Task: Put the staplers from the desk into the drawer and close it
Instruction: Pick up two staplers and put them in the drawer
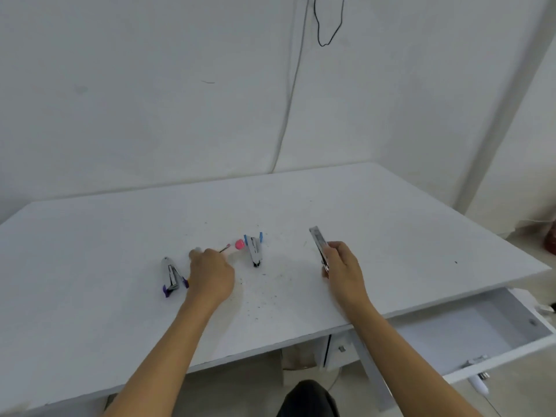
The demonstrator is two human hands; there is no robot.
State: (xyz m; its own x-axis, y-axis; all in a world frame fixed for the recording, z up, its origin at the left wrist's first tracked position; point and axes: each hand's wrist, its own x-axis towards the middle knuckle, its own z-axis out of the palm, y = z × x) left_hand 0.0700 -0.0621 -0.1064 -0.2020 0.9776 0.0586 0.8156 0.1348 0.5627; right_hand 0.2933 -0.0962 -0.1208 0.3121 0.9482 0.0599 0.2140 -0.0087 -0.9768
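My right hand [338,267] is shut on a silver stapler [318,243], held tilted just above the white desk [376,224]. My left hand [210,273] is closed over a pink-tipped stapler [236,246] that lies on the desk; only its pink end and a white tip show. A purple-trimmed stapler [171,276] lies just left of that hand. A blue-trimmed stapler [255,249] lies between my hands. The white drawer [469,329] stands pulled out at the desk's right front, its inside bare where visible.
Small dark specks dot the desk near the front middle. A black cable [326,28] hangs on the wall behind. A small cabinet with a knob [340,349] sits under the desk, and a dark shape [307,398] is at the bottom edge.
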